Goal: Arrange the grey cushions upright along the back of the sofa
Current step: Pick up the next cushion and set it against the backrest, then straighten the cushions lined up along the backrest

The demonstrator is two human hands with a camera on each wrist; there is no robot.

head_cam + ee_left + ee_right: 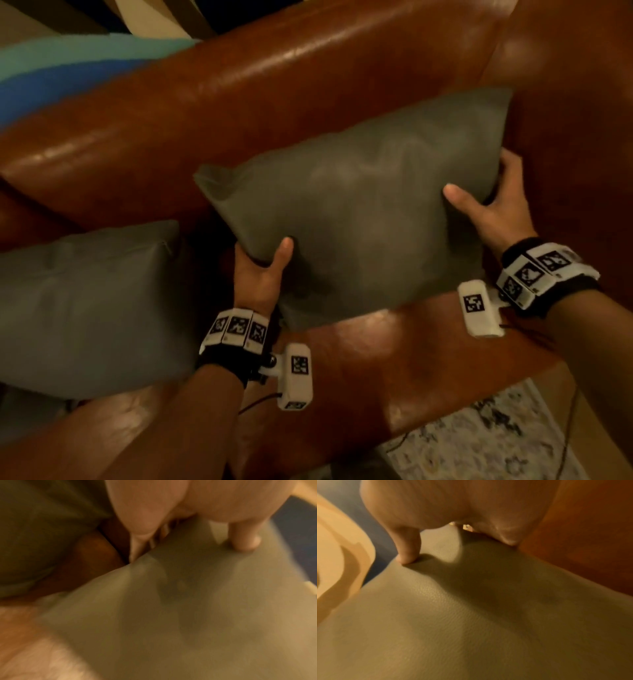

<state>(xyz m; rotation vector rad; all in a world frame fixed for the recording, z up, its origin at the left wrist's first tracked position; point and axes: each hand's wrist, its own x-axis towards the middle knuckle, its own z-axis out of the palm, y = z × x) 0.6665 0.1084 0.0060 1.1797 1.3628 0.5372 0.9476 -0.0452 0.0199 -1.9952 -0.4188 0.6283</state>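
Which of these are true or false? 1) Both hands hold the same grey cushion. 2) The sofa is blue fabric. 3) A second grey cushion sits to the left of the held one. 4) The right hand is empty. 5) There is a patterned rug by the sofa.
1) True: the left hand and the right hand grip opposite edges of the held cushion.
2) False: the sofa is brown leather.
3) True: the second cushion sits there.
4) False: its thumb presses the held cushion's front.
5) True: a pale patterned rug shows at lower right.
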